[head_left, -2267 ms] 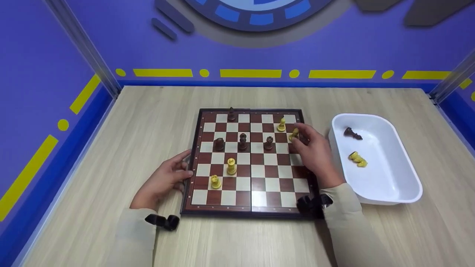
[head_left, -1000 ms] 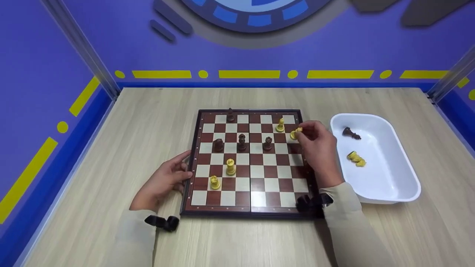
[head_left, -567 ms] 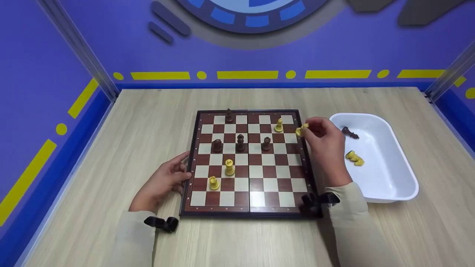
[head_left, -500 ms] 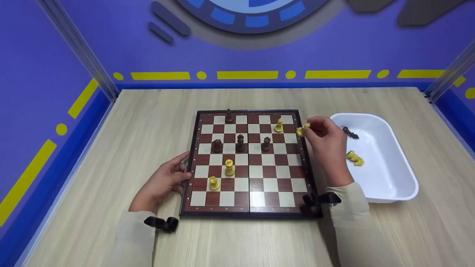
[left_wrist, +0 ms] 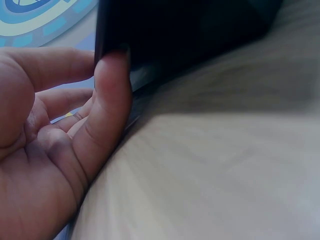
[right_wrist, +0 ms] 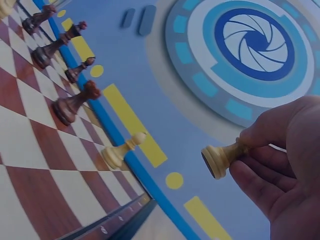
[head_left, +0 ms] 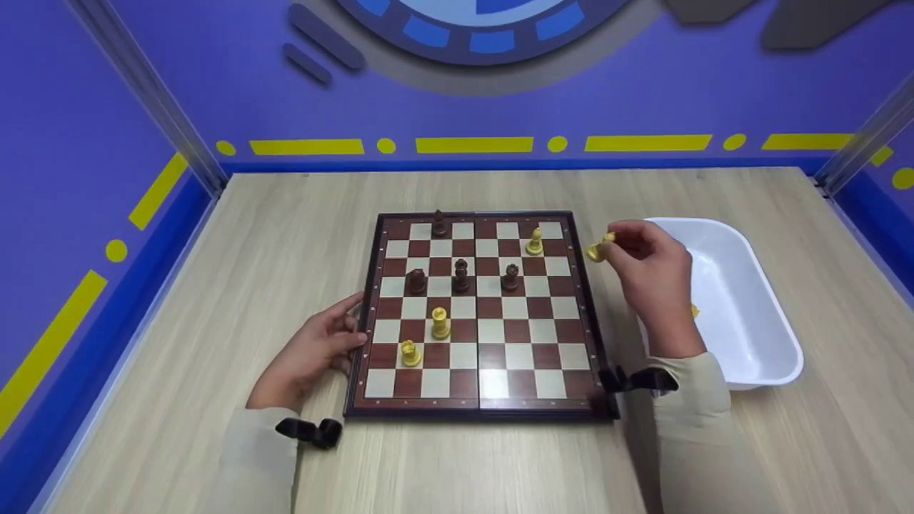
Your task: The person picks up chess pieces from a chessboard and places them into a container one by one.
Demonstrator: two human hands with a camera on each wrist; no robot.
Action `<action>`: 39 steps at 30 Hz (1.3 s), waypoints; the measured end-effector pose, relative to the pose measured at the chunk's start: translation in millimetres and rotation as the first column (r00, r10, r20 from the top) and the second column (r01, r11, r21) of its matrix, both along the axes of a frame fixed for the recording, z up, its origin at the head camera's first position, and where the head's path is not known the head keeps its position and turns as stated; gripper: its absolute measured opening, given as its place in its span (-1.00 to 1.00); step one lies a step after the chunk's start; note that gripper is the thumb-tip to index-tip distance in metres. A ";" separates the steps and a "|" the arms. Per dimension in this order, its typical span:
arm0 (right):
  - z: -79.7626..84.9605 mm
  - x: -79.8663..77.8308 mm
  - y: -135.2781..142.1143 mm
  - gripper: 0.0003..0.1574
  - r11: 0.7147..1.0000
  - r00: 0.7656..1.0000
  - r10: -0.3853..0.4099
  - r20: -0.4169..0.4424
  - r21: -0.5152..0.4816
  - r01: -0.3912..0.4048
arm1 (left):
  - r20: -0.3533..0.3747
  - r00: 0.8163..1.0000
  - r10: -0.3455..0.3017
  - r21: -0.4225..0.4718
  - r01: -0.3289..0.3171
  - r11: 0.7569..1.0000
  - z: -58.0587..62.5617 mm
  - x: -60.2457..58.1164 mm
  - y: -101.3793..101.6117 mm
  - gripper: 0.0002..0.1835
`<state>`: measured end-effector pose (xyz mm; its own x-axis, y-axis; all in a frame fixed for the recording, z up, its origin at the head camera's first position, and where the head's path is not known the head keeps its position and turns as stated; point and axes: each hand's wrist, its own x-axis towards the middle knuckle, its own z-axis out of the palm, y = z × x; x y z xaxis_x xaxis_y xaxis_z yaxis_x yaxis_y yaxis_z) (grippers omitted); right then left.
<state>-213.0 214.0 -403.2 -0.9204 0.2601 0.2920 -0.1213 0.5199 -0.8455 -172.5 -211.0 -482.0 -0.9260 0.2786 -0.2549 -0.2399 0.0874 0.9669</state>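
Observation:
My right hand (head_left: 653, 282) pinches a yellow chess piece (head_left: 598, 250) by its upper part, just off the chessboard's right edge. In the right wrist view its round base (right_wrist: 215, 161) tilts toward the board, and the fingers hide its top. My left hand (head_left: 318, 350) grips the left edge of the chessboard (head_left: 532, 410); the left wrist view has thumb and fingers at the board's dark edge (left_wrist: 102, 30). Several pieces stand upright on the squares, among them a yellow one (head_left: 535, 243) at the back right and a tall yellow one (head_left: 440, 323) left of the middle fold.
A white tray (head_left: 789, 343) stands right of the board, partly behind my right hand; a bit of yellow piece (head_left: 695, 311) shows inside. Dark pieces stand near the board's middle (head_left: 461, 276) and back (head_left: 439, 225). Blue panels (head_left: 214, 86) wall the wooden table.
My right hand has lifted the yellow piece off the board's right side and carried it rightward past the edge, now covering part of the tray. The left hand stays at the board's edge.

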 end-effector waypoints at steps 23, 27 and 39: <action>9.6 4.4 31.5 -0.72 0.989 0.997 -0.083 -0.006 -0.123 0.081 | 0.001 1.000 -0.009 -0.008 0.009 1.000 2.7 0.9 -1.1 -0.24; 12.2 6.3 36.9 -0.68 0.983 0.995 -0.101 0.025 -0.154 0.104 | -0.005 1.000 -0.012 -0.016 0.012 1.000 2.9 0.5 -1.3 -0.24; 12.4 6.8 48.9 -0.65 0.981 0.986 -0.153 0.066 -0.110 0.159 | -0.029 1.000 -0.010 -0.054 0.008 0.998 2.4 0.4 -0.9 -0.27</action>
